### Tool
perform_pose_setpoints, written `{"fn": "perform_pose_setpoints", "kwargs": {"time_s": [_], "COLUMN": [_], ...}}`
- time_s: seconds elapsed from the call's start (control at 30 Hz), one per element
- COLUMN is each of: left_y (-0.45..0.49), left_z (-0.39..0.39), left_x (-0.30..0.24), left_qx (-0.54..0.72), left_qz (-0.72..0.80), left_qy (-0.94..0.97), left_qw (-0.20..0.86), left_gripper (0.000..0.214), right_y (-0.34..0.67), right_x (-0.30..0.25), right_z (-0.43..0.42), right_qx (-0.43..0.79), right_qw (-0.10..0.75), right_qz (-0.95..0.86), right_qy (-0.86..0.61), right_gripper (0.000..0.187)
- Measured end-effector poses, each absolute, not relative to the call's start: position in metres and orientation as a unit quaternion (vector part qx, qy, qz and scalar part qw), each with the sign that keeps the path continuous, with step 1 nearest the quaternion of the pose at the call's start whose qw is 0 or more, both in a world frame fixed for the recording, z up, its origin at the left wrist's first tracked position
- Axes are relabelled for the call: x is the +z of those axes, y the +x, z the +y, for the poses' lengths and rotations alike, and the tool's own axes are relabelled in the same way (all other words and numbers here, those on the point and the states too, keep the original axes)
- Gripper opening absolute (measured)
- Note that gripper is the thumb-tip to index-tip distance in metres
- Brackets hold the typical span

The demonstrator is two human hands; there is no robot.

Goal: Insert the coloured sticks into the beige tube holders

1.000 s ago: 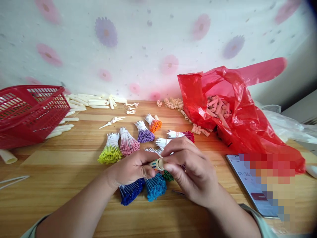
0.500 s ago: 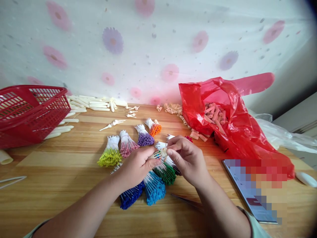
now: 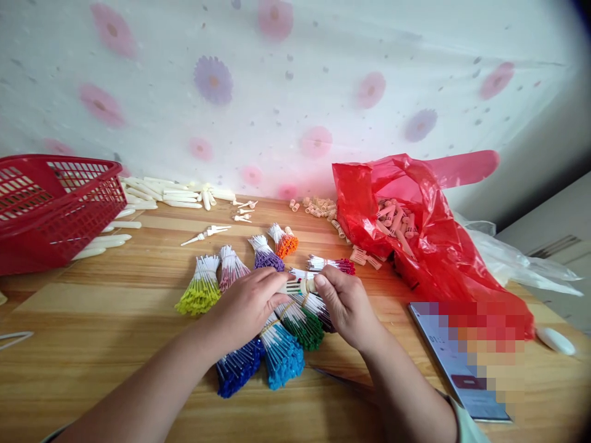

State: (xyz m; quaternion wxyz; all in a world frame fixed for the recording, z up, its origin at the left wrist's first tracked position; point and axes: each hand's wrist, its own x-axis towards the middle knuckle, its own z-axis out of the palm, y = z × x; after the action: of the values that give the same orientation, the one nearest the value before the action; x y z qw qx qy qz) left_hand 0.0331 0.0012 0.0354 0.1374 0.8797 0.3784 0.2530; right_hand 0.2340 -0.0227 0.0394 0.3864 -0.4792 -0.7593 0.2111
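1. The left hand (image 3: pixel 249 306) is clamping the left end of a slotted barrel (image 3: pixel 298 287); the right hand (image 3: pixel 347 307) is pinching the other end, its exact contact partly hidden; neither hand is standing open.
2. The barrel is lying nearly level between the hands, raised above the table (image 3: pixel 92 332); holding it by both ends is probably steadying it while leaving the slotted middle facing the wearer.
3. Below and around the hands, stick bundles are resting in separate colours: yellow (image 3: pixel 198 287), orange (image 3: pixel 283 242), green (image 3: pixel 302 323) and light blue (image 3: pixel 282 357) among them; this sorting is likely keeping each colour easy to tell apart and near to hand.
4. A band (image 3: pixel 270 325) is circling the light-blue sticks, presumably stopping them scattering; their coloured ends are fanning out, perhaps because they are bulkier.
5. At the right, a red bag (image 3: pixel 455 252) is gaping open and showing pink pieces (image 3: pixel 397 224), which is seemingly giving access; at the back, pale tubes (image 3: pixel 182 198) are lying heaped beside a basket (image 3: pixel 60 212), likely out of the hands' way.
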Motion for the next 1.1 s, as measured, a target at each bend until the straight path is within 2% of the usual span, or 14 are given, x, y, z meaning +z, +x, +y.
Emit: {"fn": "perform_pose_setpoints", "kwargs": {"time_s": [0.37,0.5,0.6,0.77,0.93,1.1], "left_y": [0.024,0.026,0.027,0.026,0.029,0.029], "left_z": [0.011,0.01,0.009,0.009,0.007,0.007], "left_x": [0.028,0.031,0.032,0.027,0.027,0.033], "left_qx": [0.208,0.213,0.213,0.231,0.247,0.205], "left_qz": [0.412,0.421,0.425,0.387,0.381,0.427], "left_qy": [0.882,0.878,0.879,0.892,0.89,0.873], "left_qw": [0.093,0.086,0.047,0.004,0.037,0.115], "left_gripper": [0.023,0.017,0.013,0.014,0.017,0.019], "right_y": [0.239,0.242,0.244,0.243,0.238,0.241], "right_x": [0.037,0.034,0.033,0.035,0.034,0.034], "right_z": [-0.012,-0.011,-0.01,-0.009,-0.008,-0.007], "right_qx": [0.215,0.221,0.239,0.239,0.211,0.217], "right_qw": [0.384,0.393,0.359,0.323,0.343,0.336], "right_qz": [-0.784,-0.77,-0.767,-0.79,-0.787,-0.789], "right_qy": [-0.439,-0.452,-0.475,-0.463,-0.468,-0.467], "right_gripper": [0.01,0.014,0.014,0.029,0.033,0.03]}}
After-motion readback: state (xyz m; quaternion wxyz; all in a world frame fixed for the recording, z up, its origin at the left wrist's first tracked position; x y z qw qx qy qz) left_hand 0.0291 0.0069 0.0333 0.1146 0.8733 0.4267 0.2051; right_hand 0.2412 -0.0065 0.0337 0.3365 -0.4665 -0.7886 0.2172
